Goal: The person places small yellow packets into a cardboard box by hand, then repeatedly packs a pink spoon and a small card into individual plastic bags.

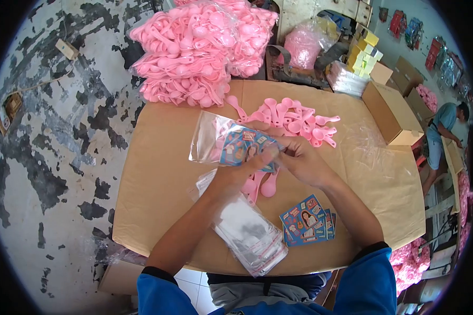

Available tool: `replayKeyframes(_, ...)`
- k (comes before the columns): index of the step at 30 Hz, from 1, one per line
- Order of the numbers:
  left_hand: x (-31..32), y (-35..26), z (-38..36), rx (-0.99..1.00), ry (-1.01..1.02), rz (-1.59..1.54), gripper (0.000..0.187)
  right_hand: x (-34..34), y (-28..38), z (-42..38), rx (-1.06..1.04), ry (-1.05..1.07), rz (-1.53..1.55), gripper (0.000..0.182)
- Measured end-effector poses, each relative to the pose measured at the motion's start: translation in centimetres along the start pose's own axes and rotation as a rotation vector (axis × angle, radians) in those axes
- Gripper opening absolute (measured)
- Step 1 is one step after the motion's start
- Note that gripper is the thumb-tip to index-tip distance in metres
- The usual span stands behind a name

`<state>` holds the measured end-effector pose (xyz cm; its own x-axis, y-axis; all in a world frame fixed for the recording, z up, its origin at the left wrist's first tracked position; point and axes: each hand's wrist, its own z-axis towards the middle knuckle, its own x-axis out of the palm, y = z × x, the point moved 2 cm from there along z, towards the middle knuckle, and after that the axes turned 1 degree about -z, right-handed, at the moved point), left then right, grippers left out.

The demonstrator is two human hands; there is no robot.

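Both hands are raised over the middle of the table. Between them is a clear plastic bag point(201, 140) with a blue printed card point(236, 149), which seems to lie inside it. My left hand point(258, 159) is closed on the card and bag, thumb on top. My right hand point(304, 160) pinches the bag's right end, its fingertips partly hidden. Pink spoons point(281, 112) lie loose just beyond the hands, and a few more pink spoons point(268, 186) lie beneath them. Closer to me rest a stack of clear bags point(249, 231) and several blue cards point(305, 223).
Big bags of pink spoons point(186, 52) stand at the table's back left. An open cardboard box point(391, 113) and yellow boxes point(363, 52) are at the back right. The brown-covered table point(157, 194) has a rounded edge. Another person point(440, 131) works at far right.
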<state>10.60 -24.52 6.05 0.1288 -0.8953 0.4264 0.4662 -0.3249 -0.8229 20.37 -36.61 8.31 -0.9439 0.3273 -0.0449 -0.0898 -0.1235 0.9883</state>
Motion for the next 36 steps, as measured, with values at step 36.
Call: replayKeyframes(36,-1.3,1.9,0.3,-0.047,-0.142,-0.049,0.041,1.6,16.2,-15.4,-1.197,-0.096,-0.496,0.008)
